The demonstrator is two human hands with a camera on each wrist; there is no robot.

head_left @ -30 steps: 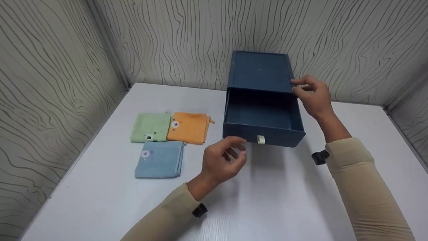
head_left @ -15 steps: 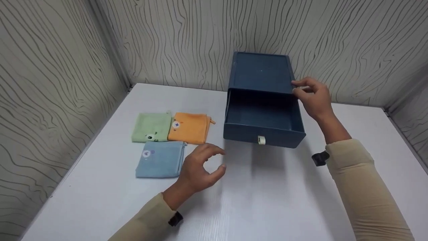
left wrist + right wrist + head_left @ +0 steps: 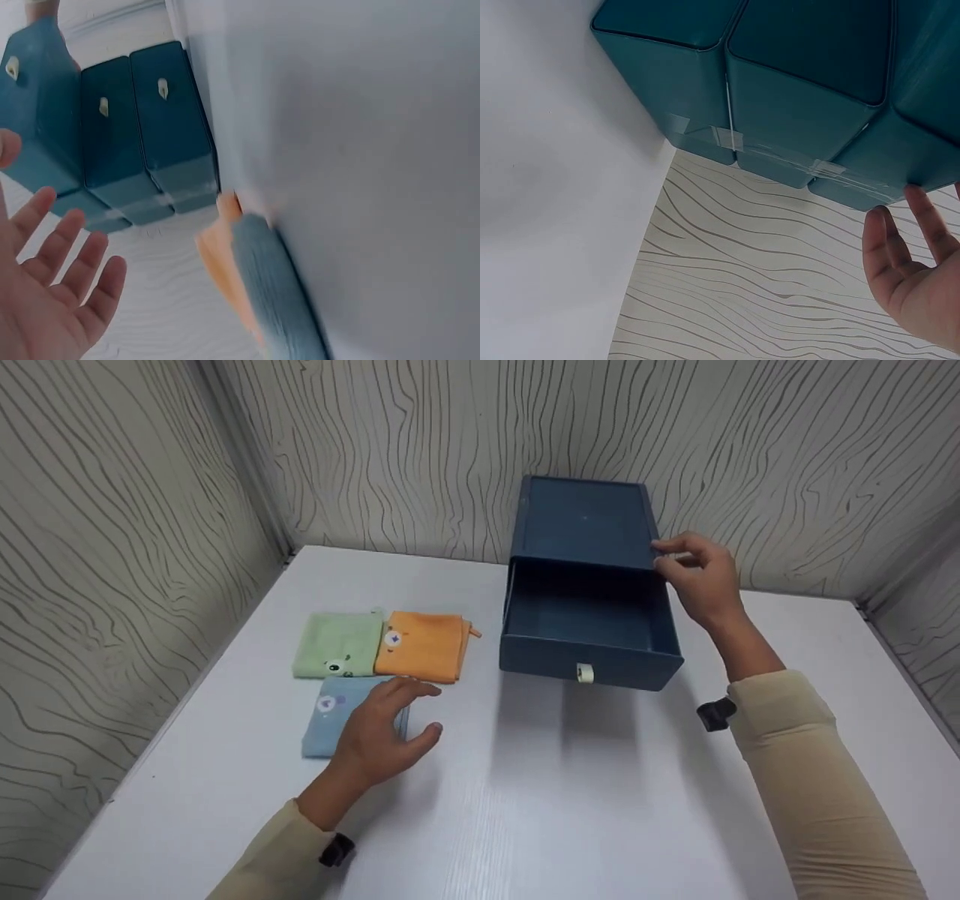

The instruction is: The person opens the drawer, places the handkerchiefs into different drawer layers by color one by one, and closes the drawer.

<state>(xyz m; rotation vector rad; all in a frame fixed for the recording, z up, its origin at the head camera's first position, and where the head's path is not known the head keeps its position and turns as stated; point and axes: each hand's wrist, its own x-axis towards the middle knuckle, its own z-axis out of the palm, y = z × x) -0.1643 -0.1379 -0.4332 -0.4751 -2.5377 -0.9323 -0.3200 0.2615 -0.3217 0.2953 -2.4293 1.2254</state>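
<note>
My left hand (image 3: 379, 735) hovers over the right part of a folded blue towel (image 3: 322, 731), thumb and fingers spread apart with nothing between them. In the left wrist view the blue towel (image 3: 274, 285) lies apart from the fingers. A folded green towel (image 3: 341, 641) and a folded orange towel (image 3: 424, 649) lie just behind it. My right hand (image 3: 705, 581) touches the upper right edge of a dark blue drawer unit (image 3: 589, 521) with its fingertips. The top drawer (image 3: 544, 654) is pulled out, showing a bare inside and a pale pull tab (image 3: 585, 673).
Two lower drawers (image 3: 161, 112) of the stack are closed, seen in the left wrist view. Clear tape (image 3: 727, 139) runs along the side of the stack. Patterned wall panels (image 3: 405, 457) enclose the white table (image 3: 510, 825) at the back and sides.
My left hand has moved away from the drawer front, leftward across the table, to above the blue towel. My right hand stays at the drawer unit's edge.
</note>
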